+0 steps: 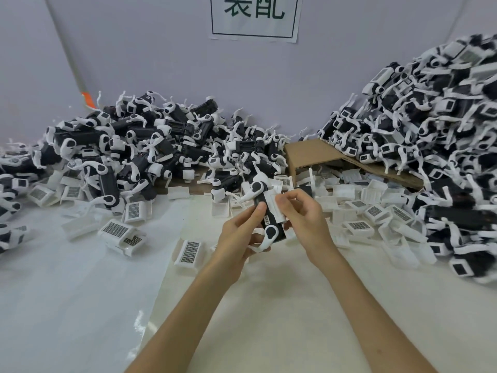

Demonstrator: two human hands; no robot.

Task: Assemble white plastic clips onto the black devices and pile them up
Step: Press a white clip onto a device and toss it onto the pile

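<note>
A white paper sign (254,17) hangs on the wall (161,63) behind the desk's far edge. Its big green letters read 装配 inside a thin green box, with their tops cut off. The black device (280,233) held over the desk's middle has a tiny white label (268,218). Its marks are too small to read.

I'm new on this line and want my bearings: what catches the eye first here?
A left heap and a taller right heap of black-and-white devices dominate the back. At centre the left hand grips a black device while the right hand holds a white clip against it; loose clips lie scattered nearby.
</note>
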